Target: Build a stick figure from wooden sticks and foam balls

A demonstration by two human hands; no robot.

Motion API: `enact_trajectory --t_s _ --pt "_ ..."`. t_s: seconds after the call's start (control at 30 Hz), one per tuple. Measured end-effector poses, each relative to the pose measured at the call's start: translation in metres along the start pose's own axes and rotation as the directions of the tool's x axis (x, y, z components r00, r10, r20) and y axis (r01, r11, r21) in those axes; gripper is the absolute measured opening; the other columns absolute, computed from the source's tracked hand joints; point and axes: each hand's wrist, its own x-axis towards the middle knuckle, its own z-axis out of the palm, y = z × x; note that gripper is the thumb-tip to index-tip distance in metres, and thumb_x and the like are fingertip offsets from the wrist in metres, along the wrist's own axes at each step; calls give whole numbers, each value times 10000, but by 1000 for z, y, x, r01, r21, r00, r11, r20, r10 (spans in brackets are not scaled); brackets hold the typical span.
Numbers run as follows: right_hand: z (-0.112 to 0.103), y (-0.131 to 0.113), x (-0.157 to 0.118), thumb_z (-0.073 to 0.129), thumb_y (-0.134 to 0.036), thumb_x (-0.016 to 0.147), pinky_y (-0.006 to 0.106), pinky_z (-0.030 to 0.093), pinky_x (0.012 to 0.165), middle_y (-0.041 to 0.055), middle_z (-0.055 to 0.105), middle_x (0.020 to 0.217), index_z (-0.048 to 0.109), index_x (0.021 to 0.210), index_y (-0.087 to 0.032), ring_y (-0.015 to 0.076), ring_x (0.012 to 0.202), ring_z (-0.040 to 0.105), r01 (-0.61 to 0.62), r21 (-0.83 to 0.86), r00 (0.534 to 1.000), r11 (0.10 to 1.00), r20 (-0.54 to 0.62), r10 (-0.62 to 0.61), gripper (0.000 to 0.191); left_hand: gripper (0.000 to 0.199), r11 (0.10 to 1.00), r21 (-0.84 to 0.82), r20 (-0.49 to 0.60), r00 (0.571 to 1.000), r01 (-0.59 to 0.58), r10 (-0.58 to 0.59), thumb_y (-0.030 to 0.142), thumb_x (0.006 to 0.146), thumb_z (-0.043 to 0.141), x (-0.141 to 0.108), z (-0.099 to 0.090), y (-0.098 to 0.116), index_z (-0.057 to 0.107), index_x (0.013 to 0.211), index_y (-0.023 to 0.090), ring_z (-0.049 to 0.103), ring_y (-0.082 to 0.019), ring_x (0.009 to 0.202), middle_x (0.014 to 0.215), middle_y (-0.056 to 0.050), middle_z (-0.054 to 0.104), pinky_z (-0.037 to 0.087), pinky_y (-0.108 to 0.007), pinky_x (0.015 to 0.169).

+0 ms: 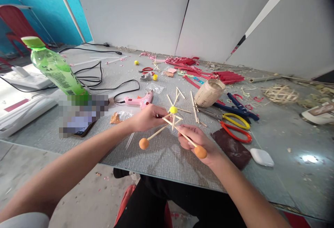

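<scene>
Between my two hands is a small stick frame (pixel 173 122) of pale wooden sticks with a yellow clay ball (pixel 173 110) on top. Two sticks reach toward me from it, one ending in an orange ball (pixel 144 143) at the left, the other in a second orange ball (pixel 200 152) at the right. My left hand (pixel 151 117) is closed on the frame's left side, its fingertips partly hidden behind the sticks. The fingers of my right hand (pixel 194 140) are pinched round the right stick, below the frame's joint.
A pink glue gun (pixel 139 101), a green bottle (pixel 58 69) and a phone (pixel 83 123) lie or stand left. Rightward are loose sticks (pixel 194 107), a jar (pixel 210 93), scissors (pixel 236 127), blue-handled pliers (pixel 241 108), a brown sheet (pixel 231 146) and a white case (pixel 262 157). Red strips (pixel 227 77) lie behind.
</scene>
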Motion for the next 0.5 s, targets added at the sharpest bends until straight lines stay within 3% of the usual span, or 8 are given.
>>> enact_trajectory --t_s 0.5 --pt "1 -1 -1 797 -564 829 272 116 448 -98 336 461 487 641 -215 48 433 208 16 -4 1000 1000 -7 -16 503 339 1000 -9 -6 1000 3 -3 367 1007 605 2 1 4 718 785 137 517 -100 680 728 -12 627 411 -231 631"
